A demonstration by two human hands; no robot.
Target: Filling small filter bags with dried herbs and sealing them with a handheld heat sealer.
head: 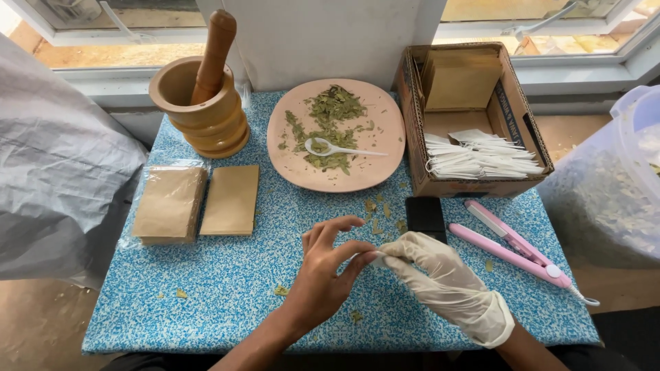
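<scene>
The person's two hands meet low over the middle of the desk (pixel 227 288), which wears a blue-and-white speckled cloth. The left hand (pixel 326 271) is bare; its thumb and forefinger are pressed together on the edge of a small white sachet (pixel 377 259), while the other fingers (pixel 330 227) arch loosely above. The right hand (pixel 440 278), in a thin whitish glove, pinches the same sachet from the other side, fingertips drawn close. The sachet is held just above the cloth, between the two hands, and most of it is hidden by the fingers.

Just behind the gloved hand lies a small black rectangular thing (pixel 425 214), and to its right a pink hair-straightener-like sealing tool (pixel 512 246) rests at an angle with its cord trailing off the edge. A few crumbs of dried leaves (pixel 379 213) are scattered on the cloth near the hands.

Further back sits a pale pink plate (pixel 385 130) heaped with dried green leaves, a white spoon (pixel 337 148) lying in them. Left of it stands a wooden mortar (pixel 206 113) with its pestle (pixel 214 51) leaning inside. Two stacks of brown paper pouches (pixel 196 203) lie at the left, one in clear wrapping. At the right a cardboard box (pixel 412 117) holds more brown pouches and a pile of white sachets (pixel 481 158).
</scene>
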